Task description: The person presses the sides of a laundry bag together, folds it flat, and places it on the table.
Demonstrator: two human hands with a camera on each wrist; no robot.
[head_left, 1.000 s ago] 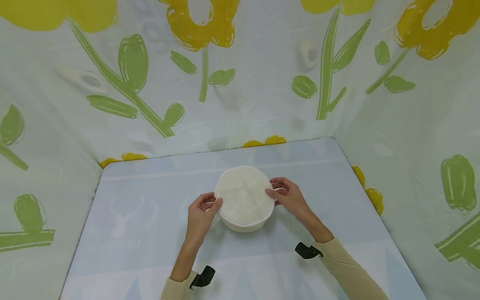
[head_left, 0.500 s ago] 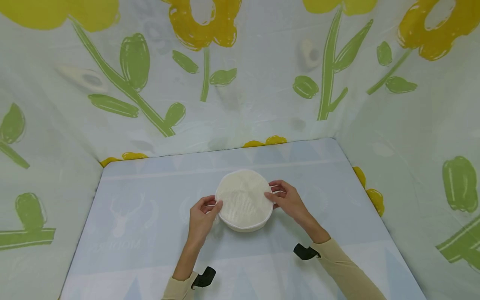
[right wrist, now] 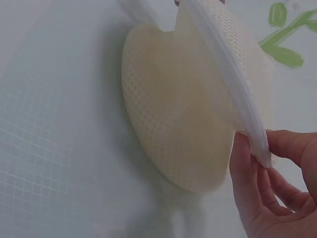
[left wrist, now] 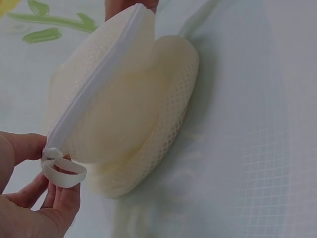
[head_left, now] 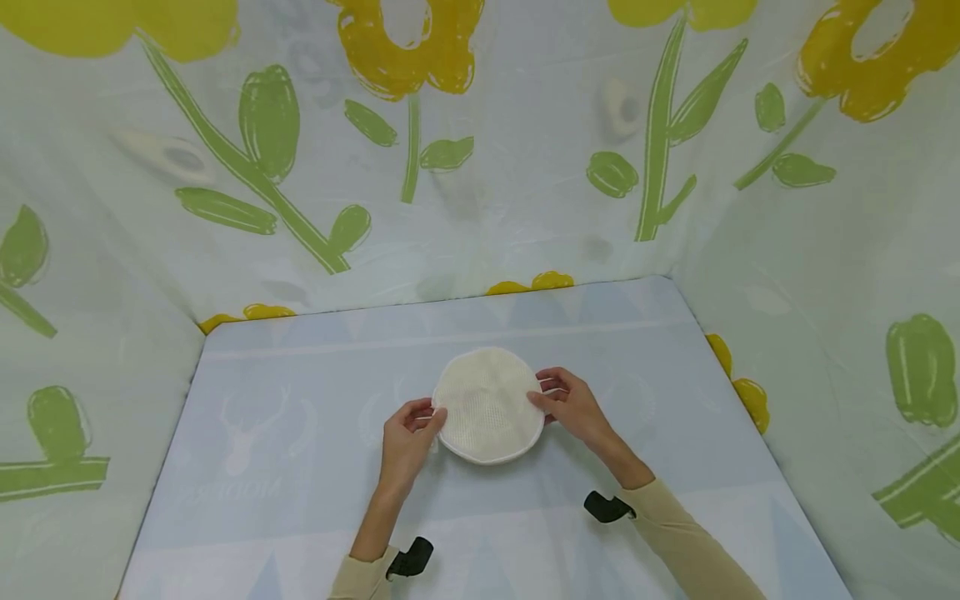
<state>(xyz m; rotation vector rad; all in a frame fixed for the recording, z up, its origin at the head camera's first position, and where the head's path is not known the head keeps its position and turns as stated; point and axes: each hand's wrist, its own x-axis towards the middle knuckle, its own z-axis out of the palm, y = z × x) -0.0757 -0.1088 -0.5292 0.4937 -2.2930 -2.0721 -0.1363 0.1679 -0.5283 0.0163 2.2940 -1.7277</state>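
Wall cloth (head_left: 525, 167): rose behind the mesh bag (head_left: 489, 404) and along both flanks of it, pale, printed with yellow flowers (head_left: 450, 73) and green stems (head_left: 651, 167).
Desk (head_left: 637, 358): spread flat beneath the bag and past it on every side, in pale blue and white, with a faint deer print (head_left: 238, 442) well to the bag's left.
Mesh bag: sat over the desk, round and cream-white, its top face turned up towards me; the lower bulge seemed to rest on the surface, though I couldn't be sure.
Bag's handling: I judged it light and soft, its porous walls likely to dent or fold under a squeeze, hardly fragile, not very slippery.
Bag's rim (left wrist: 94, 85): looked the firmest part, so opposite edges seemed the best places to take hold.
Right hand (head_left: 576, 408): pinched the bag's right edge, thumb on top, fingers beneath.
Left hand (head_left: 406, 443): pinched the bag's left edge likewise.
Strap loop (left wrist: 63, 179): hung from the bag's edge beside my left fingertips.
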